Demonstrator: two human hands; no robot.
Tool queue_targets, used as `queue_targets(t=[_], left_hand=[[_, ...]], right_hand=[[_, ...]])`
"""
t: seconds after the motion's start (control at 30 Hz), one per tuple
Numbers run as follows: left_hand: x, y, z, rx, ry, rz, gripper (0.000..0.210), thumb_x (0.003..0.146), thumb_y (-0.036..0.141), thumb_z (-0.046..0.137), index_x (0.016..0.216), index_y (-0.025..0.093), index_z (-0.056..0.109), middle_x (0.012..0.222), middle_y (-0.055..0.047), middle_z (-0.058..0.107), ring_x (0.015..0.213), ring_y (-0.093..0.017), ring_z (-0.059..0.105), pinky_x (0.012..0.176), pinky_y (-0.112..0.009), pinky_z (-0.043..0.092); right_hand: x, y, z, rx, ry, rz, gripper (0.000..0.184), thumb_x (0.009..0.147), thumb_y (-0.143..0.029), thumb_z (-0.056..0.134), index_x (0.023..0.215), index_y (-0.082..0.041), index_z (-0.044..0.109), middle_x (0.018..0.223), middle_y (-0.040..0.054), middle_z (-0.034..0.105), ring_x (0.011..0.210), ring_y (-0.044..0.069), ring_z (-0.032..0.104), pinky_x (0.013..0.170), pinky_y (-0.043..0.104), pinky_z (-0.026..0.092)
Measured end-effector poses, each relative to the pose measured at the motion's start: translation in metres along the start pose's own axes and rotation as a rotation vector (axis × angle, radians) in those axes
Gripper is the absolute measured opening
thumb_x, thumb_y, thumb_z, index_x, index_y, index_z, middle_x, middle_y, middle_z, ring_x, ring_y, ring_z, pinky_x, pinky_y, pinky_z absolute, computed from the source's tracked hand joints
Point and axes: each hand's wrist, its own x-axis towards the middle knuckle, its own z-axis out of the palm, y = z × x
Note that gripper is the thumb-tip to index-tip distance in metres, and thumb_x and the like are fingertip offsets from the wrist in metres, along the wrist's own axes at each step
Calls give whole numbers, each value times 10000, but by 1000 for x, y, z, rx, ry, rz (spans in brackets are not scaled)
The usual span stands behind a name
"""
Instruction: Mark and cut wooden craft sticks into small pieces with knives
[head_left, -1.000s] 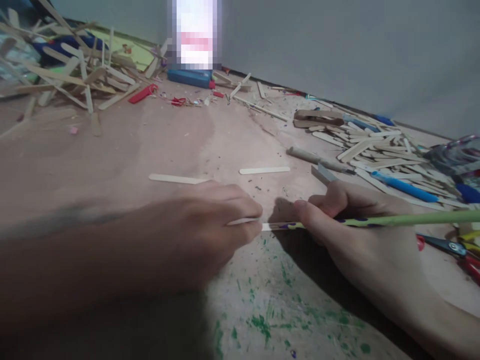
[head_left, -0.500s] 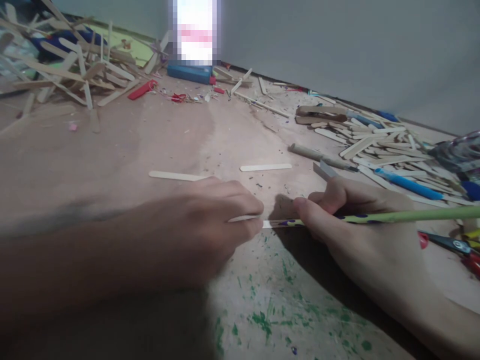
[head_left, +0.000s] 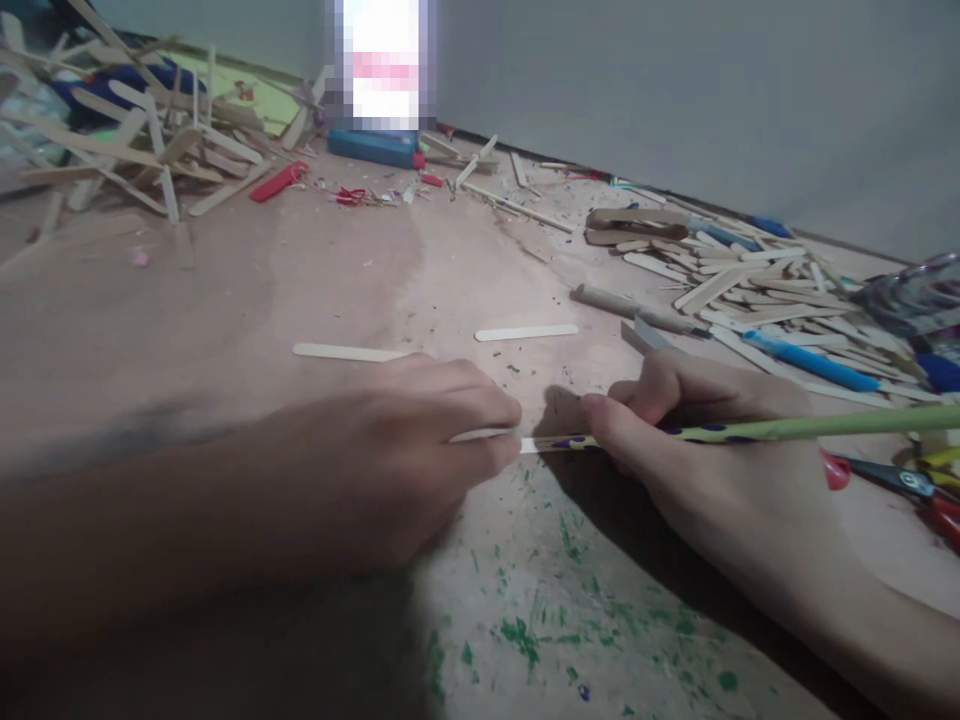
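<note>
My left hand (head_left: 450,440) is closed on a pale wooden craft stick (head_left: 484,435), mostly hidden by the fingers. A whitish end shows past the fingertips, beside the tip of a pencil. That light green pencil (head_left: 787,428) with dark purple spots is pinched in my right hand (head_left: 675,440), its point aimed left at the stick. Whether the point touches the wood I cannot tell. A second craft stick (head_left: 341,352) lies partly behind my left hand, and a third loose stick (head_left: 526,333) lies just beyond the fingers. A grey metal blade (head_left: 649,335) shows behind my right knuckles.
Heaps of craft sticks lie at the back left (head_left: 161,150) and right (head_left: 772,285). A blue pen (head_left: 814,362) and a brown rod (head_left: 637,308) lie by the right heap. Scissors (head_left: 900,478) lie beyond my right wrist. A blue box (head_left: 371,147) stands near the wall.
The whole view has shifted slightly, so everything sits a little further left. Both hands keep the same hold on stick and pencil.
</note>
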Motion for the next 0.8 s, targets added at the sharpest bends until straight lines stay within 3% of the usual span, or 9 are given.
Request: queue_targets(t=[0.57,0.7,0.8], left_hand=[[0,1,-3,-9,18,20,272,1006,23,480,1102,106,721,1212,-165,765,1065,-275,717,898,-408,594],[1,4,-6,16,7,-8,300,991,35,487,1188,88,706,1184,-157,761,1032,-273,709,821,-397,577],[-1,4,-5,53,4,-50,222,1043,105,514,1128,143,715,1091,-99,755,963,-239,693,814,-379,534]], right_hand=[[2,-3,0,103,1,55,434,871,-273,732,569,-236,424,545,-24,510,534,130,406,490,293,298],[3,-4,0,232,36,160,491,887,-411,790,549,-236,481,508,-27,506,519,130,441,498,280,346],[6,-4,2,314,22,202,492,886,-515,798,576,-230,542,519,-17,549,525,135,495,510,270,384]])
